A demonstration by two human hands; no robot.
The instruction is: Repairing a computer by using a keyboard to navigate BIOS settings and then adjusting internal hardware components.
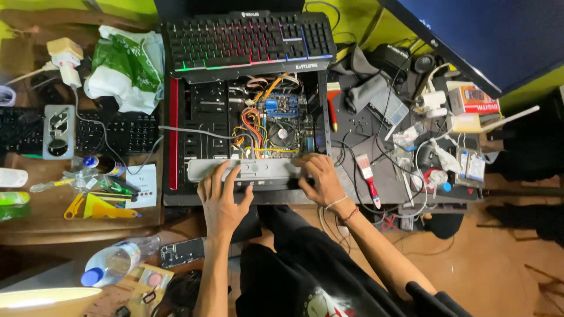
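An open black computer case (194, 117) lies on its side before me, its motherboard (282, 123) and coloured wires showing. Across its near edge rests a long grey metal drive unit (258, 169). My left hand (222, 196) grips that unit's left end, fingers spread over its top. My right hand (320, 179) holds its right end, thumb side toward the case. A backlit keyboard (249, 41) rests on the case's far edge.
A second dark keyboard (88, 132), a green-white plastic bag (126, 67), a water bottle (117, 261) and small tools lie left. A red-handled brush (367, 176), cables, small boxes and a monitor (482, 35) crowd the right.
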